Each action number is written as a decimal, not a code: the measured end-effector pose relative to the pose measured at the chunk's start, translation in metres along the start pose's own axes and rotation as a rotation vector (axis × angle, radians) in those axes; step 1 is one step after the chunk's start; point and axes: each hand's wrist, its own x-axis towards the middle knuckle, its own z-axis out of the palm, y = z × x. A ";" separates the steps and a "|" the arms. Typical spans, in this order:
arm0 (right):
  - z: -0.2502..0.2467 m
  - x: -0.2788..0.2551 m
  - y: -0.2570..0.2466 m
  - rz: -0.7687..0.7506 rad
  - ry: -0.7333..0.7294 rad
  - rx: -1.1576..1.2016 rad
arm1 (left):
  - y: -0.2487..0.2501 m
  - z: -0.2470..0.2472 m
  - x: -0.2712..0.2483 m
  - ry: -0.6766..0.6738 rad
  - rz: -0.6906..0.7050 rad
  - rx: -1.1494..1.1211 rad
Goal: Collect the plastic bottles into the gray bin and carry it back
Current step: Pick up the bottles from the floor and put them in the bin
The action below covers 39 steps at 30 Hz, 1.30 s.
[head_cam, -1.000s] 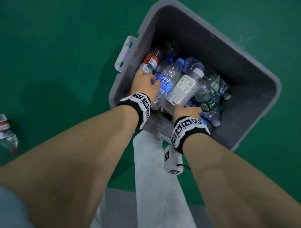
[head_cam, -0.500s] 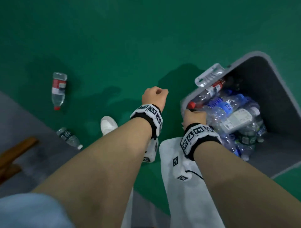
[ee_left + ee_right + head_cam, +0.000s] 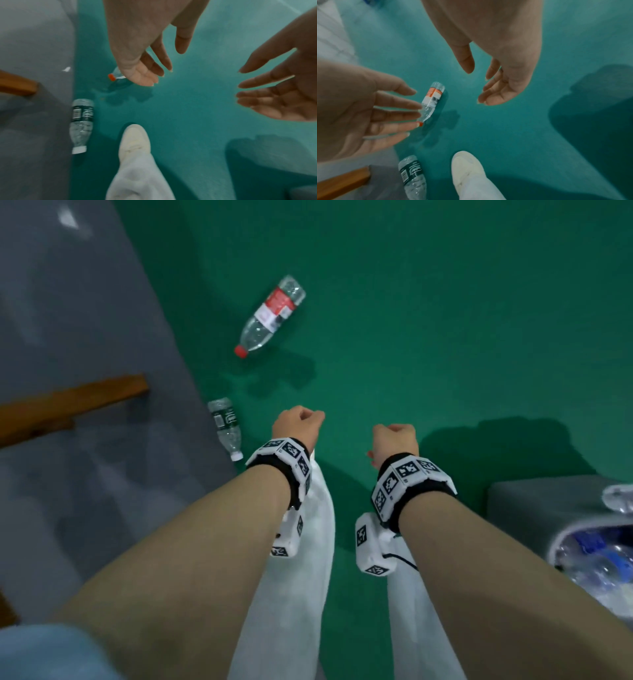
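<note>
So both hands just left the gray bin (image 3: 534, 501), left hand (image 3: 297, 422) and right hand (image 3: 394, 440) empty with fingers loosely apart, heading for two floor bottles (image 3: 270, 318).

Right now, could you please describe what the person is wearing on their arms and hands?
Both forearms are bare, and the left hand and right hand are ungloved. Each wrist carries a black band faced with white blocks printed with black square markers. A white marked box hangs under each wrist; a thin black cable leaves the right one. A light blue sleeve shows at the left upper arm.
</note>
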 end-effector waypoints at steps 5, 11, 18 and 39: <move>0.099 0.008 -0.045 -0.048 -0.056 -0.113 | -0.060 -0.073 0.076 -0.002 -0.157 0.140; 0.185 0.037 -0.085 -0.120 -0.090 -0.222 | -0.126 -0.117 0.131 0.049 -0.319 0.056; 0.255 0.083 -0.122 -0.197 -0.107 -0.327 | -0.182 -0.112 0.192 -0.027 -0.441 0.137; 0.321 0.147 -0.151 -0.118 -0.136 -0.242 | -0.212 -0.061 0.257 0.114 -0.377 0.068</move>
